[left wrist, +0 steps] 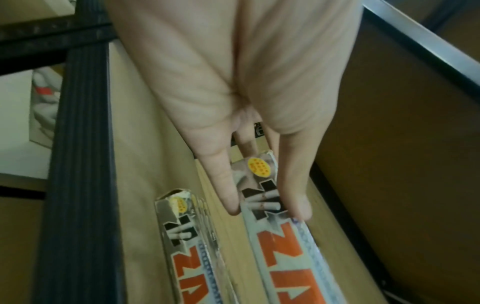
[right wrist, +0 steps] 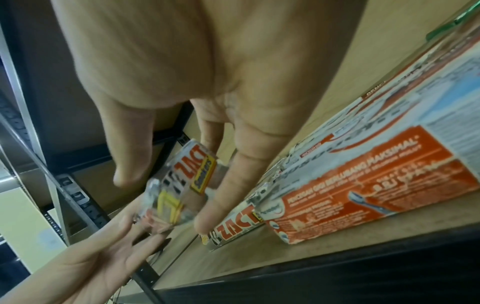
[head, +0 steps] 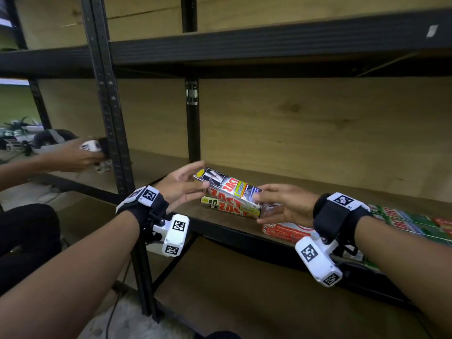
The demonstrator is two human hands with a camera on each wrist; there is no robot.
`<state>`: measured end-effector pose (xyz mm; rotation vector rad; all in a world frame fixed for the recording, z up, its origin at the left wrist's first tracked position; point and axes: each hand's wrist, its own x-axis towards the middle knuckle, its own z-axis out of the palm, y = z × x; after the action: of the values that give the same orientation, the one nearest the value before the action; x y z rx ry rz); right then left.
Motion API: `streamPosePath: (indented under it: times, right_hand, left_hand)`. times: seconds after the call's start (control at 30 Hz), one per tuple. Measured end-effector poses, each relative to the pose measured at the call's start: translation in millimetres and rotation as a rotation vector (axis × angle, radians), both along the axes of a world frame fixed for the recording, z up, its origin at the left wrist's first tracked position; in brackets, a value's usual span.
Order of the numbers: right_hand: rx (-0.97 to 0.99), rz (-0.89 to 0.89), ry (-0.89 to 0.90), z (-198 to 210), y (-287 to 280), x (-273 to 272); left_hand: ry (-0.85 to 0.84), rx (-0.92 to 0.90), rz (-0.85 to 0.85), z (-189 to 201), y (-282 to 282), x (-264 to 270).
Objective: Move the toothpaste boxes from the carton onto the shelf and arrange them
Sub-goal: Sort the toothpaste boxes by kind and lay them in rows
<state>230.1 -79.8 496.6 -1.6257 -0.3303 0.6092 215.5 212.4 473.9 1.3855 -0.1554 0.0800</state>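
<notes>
- The black metal shelf [head: 220, 223] with its wooden boards filled the head view; its working board ran from 9 o'clock down toward 4 o'clock, low enough that both arms reached in from below.
- A row of green boxes [head: 401, 220] lay flat at 3 o'clock, packed side by side, probably to keep like with like.
- An orange-and-white box [head: 286, 231] lay flat near the front edge, at about 5 o'clock of the silver pair and just beside it.
- A held Zact box [head: 228, 189], silver with orange lettering, sat tilted above the board near the picture's centre, spanning the two hands. It seemed to be held at both ends so it could be squared up before being set down.
- A lower Zact box [head: 230, 206] lay flat on the board directly under it, likely the base the held one was meant to stack on or sit against.
- The left hand [head: 182, 185] pinched the far end at 10 o'clock, thumb on one long edge and fingers on the other.
- The right hand [head: 283, 204] gripped the near end at 4 o'clock, fingers curled round it.
- Another person's hand [head: 82, 155] reached at 9 o'clock; what it held was too blurred to tell.
- The carton was not in view.
</notes>
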Motion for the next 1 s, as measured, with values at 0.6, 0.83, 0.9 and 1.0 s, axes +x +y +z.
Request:
streamPosePath:
  times: [0.6,0.83,0.9,1.0]
  right_hand:
    - [-0.982,0.048,-0.664,1.6,19.7,13.5]
    - [-1.122,-0.016,-0.747,27.4,45.4,53.2]
    - [-1.188,0.012,-0.750,30.8,56.7,74.0]
    - [-1.249,0.051,-0.762,21.1,63.9,115.2]
  left_hand:
    - [0.017,0.903,0.144,-44.9,16.6,11.3]
    - [-0.006,1.116,0.130,-34.8,15.9,13.3]
    - [-0.010,1.119,0.133,-35.7,17.3,13.8]
    - [-0.036,1.107,0.148,-40.0,18.1,15.3]
